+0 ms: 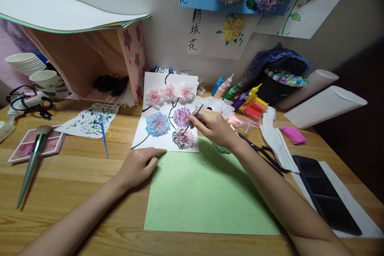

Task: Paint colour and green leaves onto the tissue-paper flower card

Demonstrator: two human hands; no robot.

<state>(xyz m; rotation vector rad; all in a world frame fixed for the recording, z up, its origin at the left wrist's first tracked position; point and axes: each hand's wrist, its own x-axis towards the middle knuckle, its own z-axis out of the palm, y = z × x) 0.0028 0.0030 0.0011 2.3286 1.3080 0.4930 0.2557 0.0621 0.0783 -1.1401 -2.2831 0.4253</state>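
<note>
My right hand (211, 126) pinches a thin blue paintbrush (197, 112), its tip down at a pale pink paper flower with black-painted petals (182, 138). That flower sits near the bottom right of a white sheet (163, 144) with black painted stems. A purple flower (181, 117), a blue-and-pink flower (157, 124) and three pink flowers (169, 93) are also on the sheet. My left hand (141, 166) lies open at the sheet's lower left edge, index finger stretched along it, holding nothing. Beneath my right forearm, a green dish (221, 149) is partly hidden.
A green sheet (207, 196) covers the table's middle front. Scissors (267, 154), a black case (327, 194) and several paint bottles (229, 90) stand or lie right. Left are another paintbrush (104, 138), a stained tissue (90, 120), a makeup brush (34, 164) and a pink box (81, 60).
</note>
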